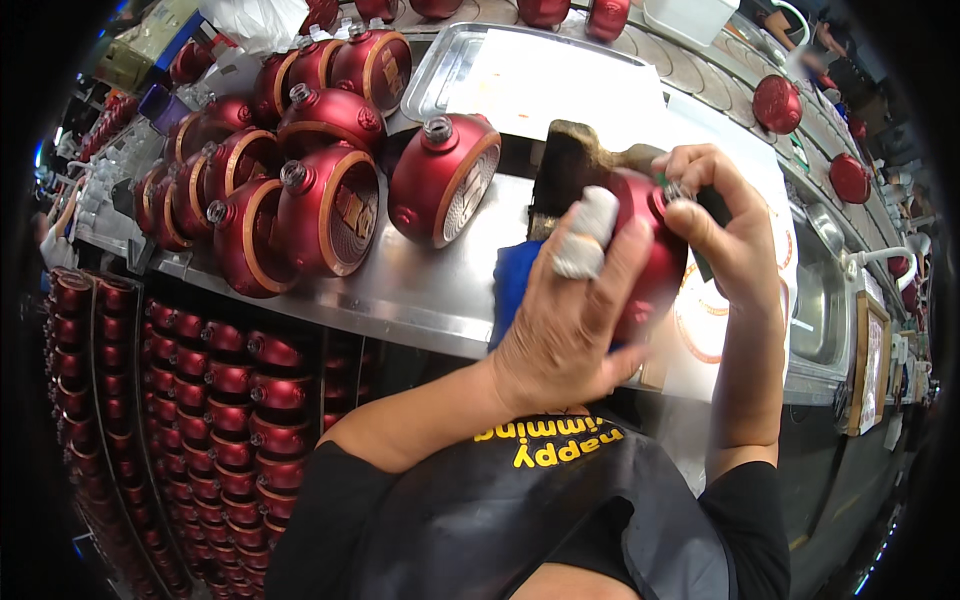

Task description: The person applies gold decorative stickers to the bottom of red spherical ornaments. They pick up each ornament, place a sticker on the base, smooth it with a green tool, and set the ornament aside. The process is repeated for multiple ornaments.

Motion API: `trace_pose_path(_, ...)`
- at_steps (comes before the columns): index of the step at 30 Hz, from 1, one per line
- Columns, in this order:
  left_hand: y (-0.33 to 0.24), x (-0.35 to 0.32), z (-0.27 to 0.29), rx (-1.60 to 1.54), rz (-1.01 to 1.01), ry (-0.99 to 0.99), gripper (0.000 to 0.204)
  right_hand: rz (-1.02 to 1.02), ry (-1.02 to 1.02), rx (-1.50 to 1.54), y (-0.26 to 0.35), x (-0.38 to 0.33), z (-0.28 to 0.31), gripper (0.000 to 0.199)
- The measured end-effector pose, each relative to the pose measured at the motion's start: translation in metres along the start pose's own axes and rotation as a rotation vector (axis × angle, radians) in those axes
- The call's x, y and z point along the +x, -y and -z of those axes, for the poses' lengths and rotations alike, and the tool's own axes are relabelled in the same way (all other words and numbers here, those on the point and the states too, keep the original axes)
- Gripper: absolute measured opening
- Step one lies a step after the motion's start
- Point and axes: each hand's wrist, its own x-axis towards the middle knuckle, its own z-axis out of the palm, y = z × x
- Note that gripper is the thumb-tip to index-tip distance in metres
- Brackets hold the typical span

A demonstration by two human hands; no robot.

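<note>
A round, matte red bottle [655,270] is between my two hands over the worktable, partly hidden and a little blurred. My left hand [565,325] lies along its near-left side, fingers curved against it, with pale wraps [585,235] on the fingers. At the bottle's clear neck [672,192], my right hand [728,215] closes thumb and fingers; a small green bit shows there, too small to name. Behind the bottle stands a dark, worn block-like fixture [570,165], with blue cloth [512,285] below it. Another red bottle [445,180] with a patterned flat face stands left of the fixture.
Several red bottles [330,210] crowd the table's left side. A metal tray [430,85] with white sheets lies at the back. Beyond runs a conveyor [735,85] carrying red bottles. Ring-patterned sheets [705,325] and a sink [820,290] are at right; stacked bottles [225,400] fill the lower left.
</note>
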Motion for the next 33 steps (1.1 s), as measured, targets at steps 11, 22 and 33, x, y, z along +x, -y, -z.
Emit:
trace_pose_path(11,0.055,0.011,0.014,-1.282,0.707,-0.211,0.067,-0.101,-0.104,-0.317,-0.034,-0.032,0.002,0.033)
trace_pose_path(22,0.067,-0.002,0.011,-0.297,0.496,-0.01,0.085,0.019,0.54,-0.704,-0.153,0.128,0.011,0.04)
trace_pose_path(33,0.077,-0.009,0.013,-0.362,0.462,0.033,0.089,-0.013,0.531,-1.208,-0.138,0.118,0.026,0.042)
